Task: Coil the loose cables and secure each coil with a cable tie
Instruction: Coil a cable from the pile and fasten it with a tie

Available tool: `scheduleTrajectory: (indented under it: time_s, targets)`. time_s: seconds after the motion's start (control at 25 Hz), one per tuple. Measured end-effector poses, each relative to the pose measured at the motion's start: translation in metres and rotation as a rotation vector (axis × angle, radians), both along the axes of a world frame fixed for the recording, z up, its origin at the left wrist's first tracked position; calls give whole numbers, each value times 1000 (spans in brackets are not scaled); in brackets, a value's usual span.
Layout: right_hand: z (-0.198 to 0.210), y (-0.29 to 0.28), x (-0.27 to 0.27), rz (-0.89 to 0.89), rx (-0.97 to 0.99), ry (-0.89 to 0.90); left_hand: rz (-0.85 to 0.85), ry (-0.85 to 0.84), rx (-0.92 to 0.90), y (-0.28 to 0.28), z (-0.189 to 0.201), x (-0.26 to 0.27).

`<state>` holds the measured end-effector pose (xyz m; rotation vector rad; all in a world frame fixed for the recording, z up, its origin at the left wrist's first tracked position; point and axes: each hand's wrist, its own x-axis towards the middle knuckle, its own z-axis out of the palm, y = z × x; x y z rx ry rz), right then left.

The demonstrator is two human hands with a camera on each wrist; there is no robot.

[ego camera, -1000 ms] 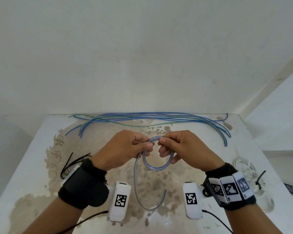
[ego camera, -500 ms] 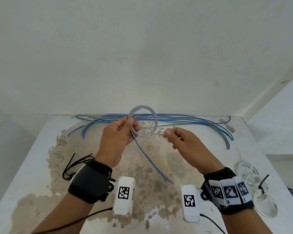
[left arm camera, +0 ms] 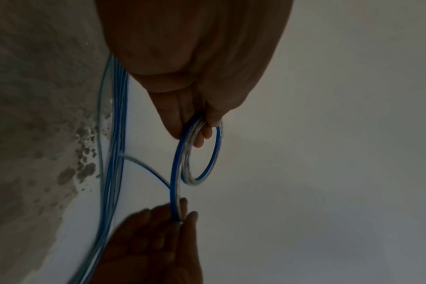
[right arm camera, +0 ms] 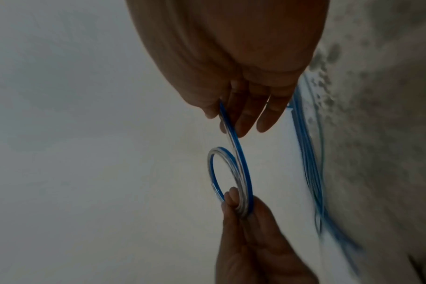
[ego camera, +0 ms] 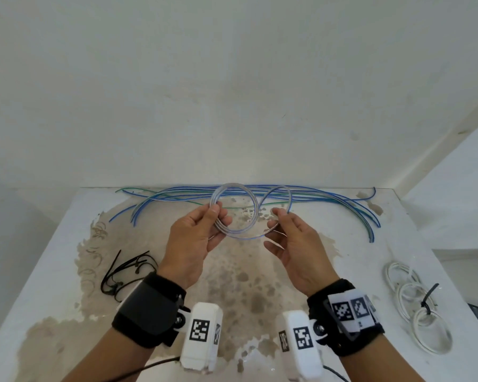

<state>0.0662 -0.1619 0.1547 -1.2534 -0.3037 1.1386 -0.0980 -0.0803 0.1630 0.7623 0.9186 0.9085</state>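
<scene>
A clear cable with a blue stripe is wound into a small coil (ego camera: 256,209) held in the air above the table's middle. My left hand (ego camera: 216,213) pinches the coil's left side between thumb and fingers. My right hand (ego camera: 277,216) pinches the cable's free tail, which arcs up and over in a half loop (ego camera: 289,198) to the right of the coil. The left wrist view shows the coil (left arm camera: 215,153) in the left hand (left arm camera: 198,124), and the right wrist view shows the tail (right arm camera: 234,134) in the right fingers (right arm camera: 241,123). Several loose blue and green cables (ego camera: 329,197) lie along the table's far edge.
Black cable ties (ego camera: 122,271) lie in a loose bunch on the stained white table (ego camera: 53,271) at the left. White coils (ego camera: 414,299), bound with a black tie (ego camera: 428,296), lie by the right edge. A white wall rises just behind the table.
Half a second ago the tail hung down from the coil and my right hand was empty. Now the right hand pinches the tail and has brought it up beside the coil.
</scene>
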Motion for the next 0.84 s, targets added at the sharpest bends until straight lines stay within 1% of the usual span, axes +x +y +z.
scheduleTrajectory:
  time_s: [0.08,0.2,0.32,0.48,0.6,0.72,0.84]
  targets:
    - [4,0,4,54,0,-140,-92,62,16,-2,-4,-5]
    - [11,-3,10,171,-12,-259,-202,118,28,-3,-4,-12]
    - [16,-6,13,330,-9,-367,-302,155,37,-2,0,-18]
    - [20,-9,14,447,-68,-414,-409,222,64,3,5,-24]
    - [21,-12,14,534,-70,-410,-449,265,75,4,7,-27]
    - [21,-14,15,570,-94,-423,-475,302,76,2,7,-27]
    - [21,-16,14,579,-119,-508,-492,326,72,1,7,-26]
